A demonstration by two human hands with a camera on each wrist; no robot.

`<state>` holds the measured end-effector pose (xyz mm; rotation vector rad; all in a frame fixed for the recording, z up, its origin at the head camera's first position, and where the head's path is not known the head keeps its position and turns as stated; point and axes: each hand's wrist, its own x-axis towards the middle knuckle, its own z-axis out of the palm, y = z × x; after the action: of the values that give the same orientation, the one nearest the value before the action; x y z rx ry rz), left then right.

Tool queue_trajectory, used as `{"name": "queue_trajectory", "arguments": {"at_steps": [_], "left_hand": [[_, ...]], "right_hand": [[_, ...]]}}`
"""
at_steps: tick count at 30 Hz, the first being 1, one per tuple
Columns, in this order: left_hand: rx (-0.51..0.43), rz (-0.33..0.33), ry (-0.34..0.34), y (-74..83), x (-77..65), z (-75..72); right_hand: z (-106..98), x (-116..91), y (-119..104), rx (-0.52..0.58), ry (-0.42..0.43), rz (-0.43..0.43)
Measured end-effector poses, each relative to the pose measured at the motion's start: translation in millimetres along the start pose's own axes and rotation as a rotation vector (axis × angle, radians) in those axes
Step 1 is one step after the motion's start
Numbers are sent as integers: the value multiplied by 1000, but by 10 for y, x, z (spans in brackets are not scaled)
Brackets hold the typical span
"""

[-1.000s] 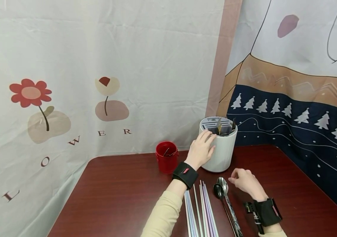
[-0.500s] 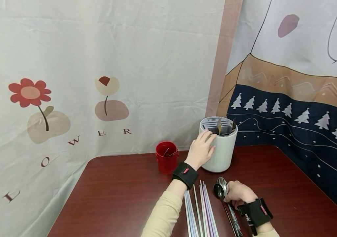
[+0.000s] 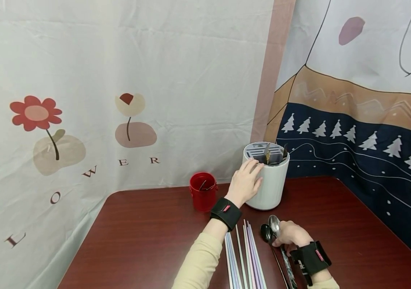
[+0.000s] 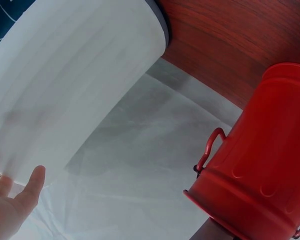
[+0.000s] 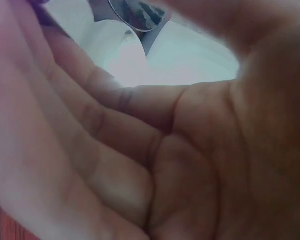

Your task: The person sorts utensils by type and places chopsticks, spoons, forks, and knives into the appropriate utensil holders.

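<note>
My right hand [image 3: 293,234] pinches the silver spoon [image 3: 274,223] by its upper handle, just below the bowl. The patterned lower handle runs toward the table's front. Curled fingers fill the right wrist view, with the spoon's shiny bowl [image 5: 140,12] at the top. A black spoon [image 3: 265,233] lies close along its left side. My left hand [image 3: 243,184] rests with relaxed fingers against the rim of the white utensil holder [image 3: 271,186], which has a slotted grey top and several utensils standing in it. In the left wrist view, fingertips [image 4: 34,182] touch the holder's wall [image 4: 80,75].
Several pale chopsticks [image 3: 250,253] lie side by side left of the spoons. The red bucket [image 3: 204,196] with small handles and thin metal items inside stands left of the holder. Fabric backdrops [image 3: 191,100] hang behind the dark red wooden table [image 3: 147,241].
My right hand has moved left and down onto the silver spoon and taken hold of it. The spoon's bowl has shifted slightly right, away from the black spoon. My left hand has stayed put.
</note>
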<state>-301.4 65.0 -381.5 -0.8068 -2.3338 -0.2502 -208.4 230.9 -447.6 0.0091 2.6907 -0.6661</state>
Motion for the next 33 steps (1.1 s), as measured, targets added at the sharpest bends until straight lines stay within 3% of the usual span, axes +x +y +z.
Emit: {"name": "queue_trajectory", "arguments": {"at_steps": [9,24,33], "left_hand": [[2,-5,6,15,0,-10],[7,-9,-6,17,-6,-18],[21,-2,1,13,-5,-1]], "right_hand": [[0,-8,64,-16,84,-51],[-191,-83,68,20,253,-106],[-307,-182,27,19,487,-231]]}}
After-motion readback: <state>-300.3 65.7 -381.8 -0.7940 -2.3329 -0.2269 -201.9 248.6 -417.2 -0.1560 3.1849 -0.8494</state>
